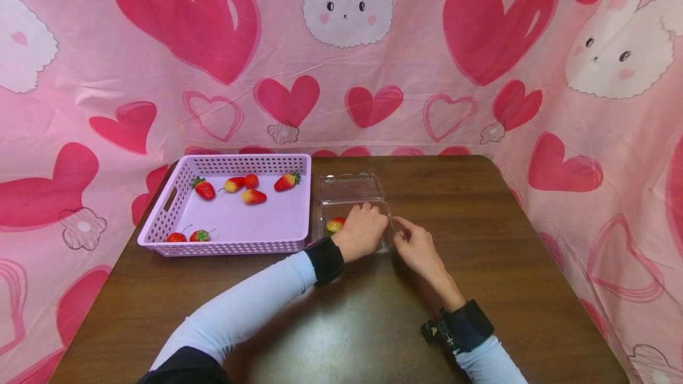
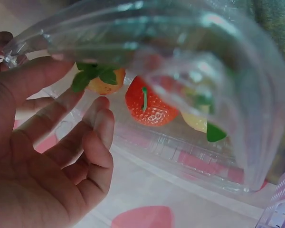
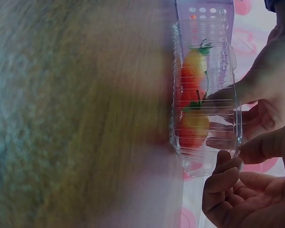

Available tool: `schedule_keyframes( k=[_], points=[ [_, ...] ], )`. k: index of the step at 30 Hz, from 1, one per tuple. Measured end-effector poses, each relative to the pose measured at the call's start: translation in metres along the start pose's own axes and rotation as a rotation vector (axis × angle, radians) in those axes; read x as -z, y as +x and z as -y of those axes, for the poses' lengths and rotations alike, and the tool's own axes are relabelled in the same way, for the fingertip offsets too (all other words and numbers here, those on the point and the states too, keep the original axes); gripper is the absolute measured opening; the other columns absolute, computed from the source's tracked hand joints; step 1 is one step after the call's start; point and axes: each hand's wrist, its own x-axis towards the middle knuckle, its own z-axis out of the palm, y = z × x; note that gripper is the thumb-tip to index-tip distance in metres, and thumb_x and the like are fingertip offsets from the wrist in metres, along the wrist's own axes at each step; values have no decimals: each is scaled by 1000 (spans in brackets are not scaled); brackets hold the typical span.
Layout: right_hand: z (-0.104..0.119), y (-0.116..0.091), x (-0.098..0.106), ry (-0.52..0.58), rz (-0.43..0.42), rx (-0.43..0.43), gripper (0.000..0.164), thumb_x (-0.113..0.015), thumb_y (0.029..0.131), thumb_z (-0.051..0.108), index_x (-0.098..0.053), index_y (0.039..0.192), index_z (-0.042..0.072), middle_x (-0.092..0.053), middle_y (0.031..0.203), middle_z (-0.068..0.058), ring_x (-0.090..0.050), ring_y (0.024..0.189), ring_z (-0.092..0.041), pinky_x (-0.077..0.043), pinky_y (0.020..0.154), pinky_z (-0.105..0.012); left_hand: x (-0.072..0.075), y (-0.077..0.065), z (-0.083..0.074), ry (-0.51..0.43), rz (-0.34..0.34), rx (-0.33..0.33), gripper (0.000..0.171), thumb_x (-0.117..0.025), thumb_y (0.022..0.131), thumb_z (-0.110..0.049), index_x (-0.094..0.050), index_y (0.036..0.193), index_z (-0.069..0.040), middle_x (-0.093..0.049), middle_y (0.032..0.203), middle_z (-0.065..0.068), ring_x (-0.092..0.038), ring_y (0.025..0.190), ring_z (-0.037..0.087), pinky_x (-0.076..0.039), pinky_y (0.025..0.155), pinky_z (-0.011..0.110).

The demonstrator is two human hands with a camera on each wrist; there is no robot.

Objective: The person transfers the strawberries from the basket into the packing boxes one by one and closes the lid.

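Note:
A clear plastic clamshell box (image 1: 326, 209) lies on the table with its lid (image 1: 349, 187) folded back. My left hand (image 1: 365, 230) reaches into it from above. In the left wrist view its fingers (image 2: 52, 114) are loosely bent beside a yellow-red strawberry (image 2: 106, 84) with green leaves, with no firm grip showing. A red strawberry (image 2: 149, 102) and a partly hidden yellowish fruit (image 2: 194, 121) lie alongside in the box. My right hand (image 1: 420, 248) is at the box's right side; in the right wrist view its thumb and forefinger (image 3: 261, 147) pinch the rim.
Left of the box, a lilac perforated basket (image 1: 224, 248) holds several red and red-yellow strawberries (image 1: 205, 189), some near its front wall. Both stand on a brown wooden table (image 1: 469, 194). A pink heart-patterned cloth (image 1: 341, 64) hangs behind and around the table.

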Motion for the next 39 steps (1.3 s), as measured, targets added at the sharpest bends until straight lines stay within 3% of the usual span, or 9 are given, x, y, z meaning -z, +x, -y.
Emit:
schedule_keyframes(
  k=[14,22,39],
  points=[
    [-1,0,-2,5,-21,27,48,-58,93,3,-64,140,1,-62,84,-6,-48,60,-15,-39,54,-29,-6,4,0,32,-12,8,23,-82,91,-27,-82,112,-17,-75,108,5,-66,101,26,-56,86,40],
    [-2,1,-2,9,-25,27,47,-57,94,4,-64,141,1,-62,84,-6,-47,60,-15,-38,54,-29,-7,4,3,35,-10,7,34,-87,87,-35,-81,115,-17,-75,111,7,-66,103,27,-57,88,39],
    [-1,1,-2,3,-25,27,48,-57,94,3,-63,141,1,-62,85,-6,-48,60,-15,-39,55,-29,-14,7,7,19,-37,15,33,-89,85,-31,-81,114,-17,-74,109,7,-67,102,28,-57,87,42]
  ],
)
